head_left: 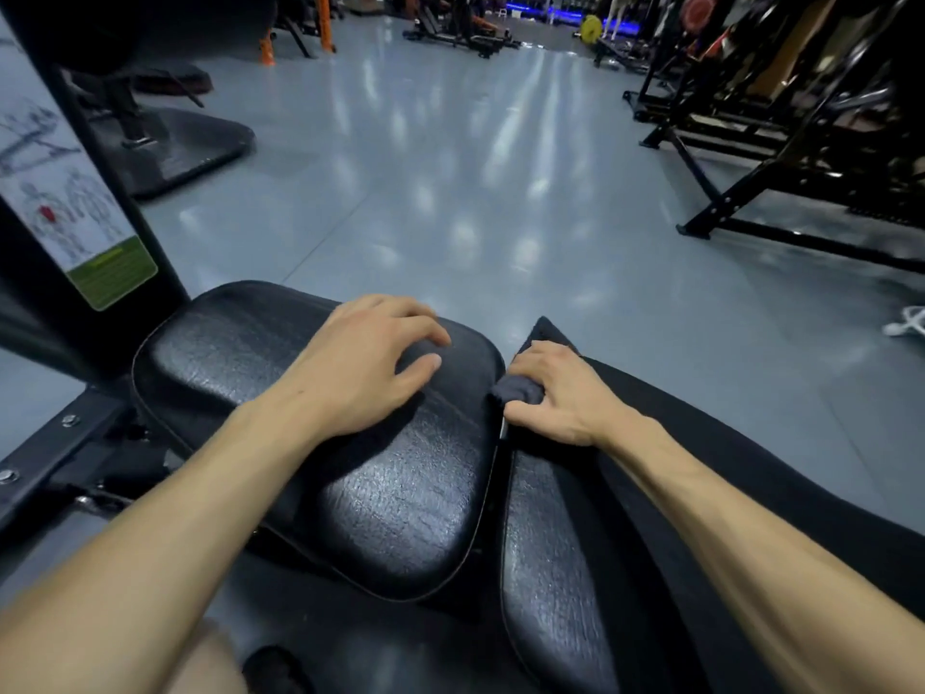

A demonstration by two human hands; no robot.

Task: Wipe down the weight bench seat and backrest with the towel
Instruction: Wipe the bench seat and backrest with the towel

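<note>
wiping under way: my right hand [560, 393] grips the bunched towel [518, 389] at the seat [380, 493]–backrest [555, 558] gap; my left hand [368, 365], fingers loosely spread, braces the seat. next, i judge, a firm stroke down the backrest.

Seat [320, 433] black, cracked leather grain, glossy. Backrest [555, 568] black, same grain. Towel [518, 389] dark grey. Floor [450, 192] pale blue-grey with white light streaks. Placard [75, 217] white with red-marked figure, green band below. Frames [801, 142] black. Far plate [590, 27] yellow. Uprights [325, 22] orange.
</note>
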